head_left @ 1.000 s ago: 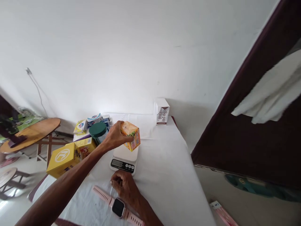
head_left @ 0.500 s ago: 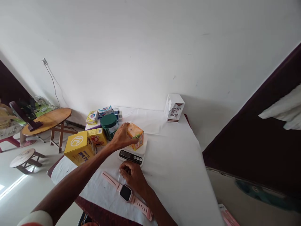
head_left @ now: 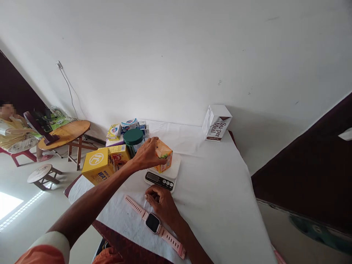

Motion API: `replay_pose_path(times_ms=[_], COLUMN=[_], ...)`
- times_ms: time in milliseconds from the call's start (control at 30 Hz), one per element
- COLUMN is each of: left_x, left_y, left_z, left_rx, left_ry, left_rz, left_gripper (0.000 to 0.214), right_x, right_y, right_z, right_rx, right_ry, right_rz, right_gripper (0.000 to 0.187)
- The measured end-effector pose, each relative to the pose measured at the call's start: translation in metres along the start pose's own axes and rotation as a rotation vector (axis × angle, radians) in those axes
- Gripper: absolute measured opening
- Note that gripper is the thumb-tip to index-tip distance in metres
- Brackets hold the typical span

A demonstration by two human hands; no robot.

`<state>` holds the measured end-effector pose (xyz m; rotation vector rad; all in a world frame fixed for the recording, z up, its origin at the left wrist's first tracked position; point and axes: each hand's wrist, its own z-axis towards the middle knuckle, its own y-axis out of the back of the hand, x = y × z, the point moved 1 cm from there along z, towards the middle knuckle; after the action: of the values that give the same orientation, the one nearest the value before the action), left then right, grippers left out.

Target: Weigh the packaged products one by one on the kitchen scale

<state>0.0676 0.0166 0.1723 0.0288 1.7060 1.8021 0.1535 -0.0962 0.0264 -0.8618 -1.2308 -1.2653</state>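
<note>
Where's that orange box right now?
In the head view, the orange box is just left of centre, held in the left hand over the white scale; whether box and scale touch is unclear.

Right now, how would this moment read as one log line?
left hand: grips orange box; orange box: over scale, contact unclear; right hand: curled, near scale; pink watch: beside right hand

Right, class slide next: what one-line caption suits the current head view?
The left hand grips an orange box at a white digital scale, while the right hand is near a pink-strapped watch.
</note>
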Motion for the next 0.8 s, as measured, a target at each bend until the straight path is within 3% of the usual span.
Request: replay_pose_path(times_ms=[133, 267, 333, 567, 800], left_x=[0.012, 0.025, 0.034, 0.06, 0.057], left_y=[0.032, 0.055, 0.056, 0.045, 0.054], left_z=[-0.03, -0.06, -0.068, -0.068, -0.063], left_rx=[-0.09, -0.039, 0.022, 0.179, 0.271], left_ry=[-0.009, 0.063, 0.067, 0.03, 0.057], left_rz=[0.037, 0.121, 0.165, 0.289, 0.453], left_gripper=[0.081, 0.09, 0.091, 0.063, 0.054], right_x=[0.002, 0.003, 0.001, 0.0, 0.002], right_y=[0.001, 0.001, 0.001, 0.0, 0.0], right_z=[-0.001, -0.001, 0.0, 0.0, 0.001], right_rx=[0.017, 0.018, 0.017, 0.009, -0.022], right_ry=[0.001, -0.012, -0.019, -0.006, -0.013], right_rz=[0.009, -0.001, -0.005, 0.003, 0.021], right_gripper=[0.013, 0.014, 0.015, 0.013, 0.009])
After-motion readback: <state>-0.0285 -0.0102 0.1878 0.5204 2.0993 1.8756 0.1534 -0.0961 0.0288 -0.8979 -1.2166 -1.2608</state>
